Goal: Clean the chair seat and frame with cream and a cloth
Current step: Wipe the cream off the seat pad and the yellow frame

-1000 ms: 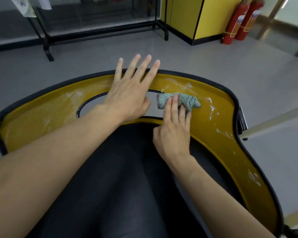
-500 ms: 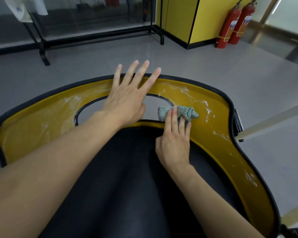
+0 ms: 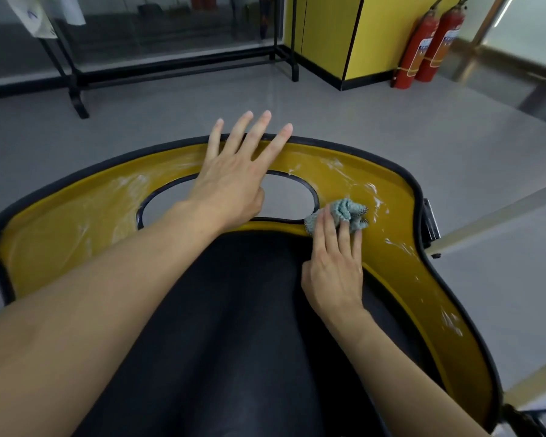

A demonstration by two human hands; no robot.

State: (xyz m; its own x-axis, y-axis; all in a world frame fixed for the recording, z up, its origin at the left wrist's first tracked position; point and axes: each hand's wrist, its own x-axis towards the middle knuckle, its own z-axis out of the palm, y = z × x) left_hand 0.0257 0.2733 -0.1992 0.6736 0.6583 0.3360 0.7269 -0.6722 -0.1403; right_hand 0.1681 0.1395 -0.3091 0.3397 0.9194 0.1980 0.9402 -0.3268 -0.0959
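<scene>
1. My left hand (image 3: 230,184): fingers spread flat, palm across the cut-out (image 3: 289,197), bracing on the yellow frame (image 3: 76,212). It holds nothing.
2. My right hand (image 3: 334,272): fingers near straight, pressing the bunched cloth (image 3: 349,211) onto the frame just right of the cut-out, beside the black seat (image 3: 234,326). Thumb hidden, so I can't tell if it pinches.
3. Done, I judge: cream (image 3: 372,189) is applied; white streaks sit left of the cut-out, around the cloth and down the right side.
4. Left: those streaks aren't wiped out yet. Frame is roughly mid-wipe.
5. Seat shows no cream; cleaned or untouched, I can't tell.
</scene>
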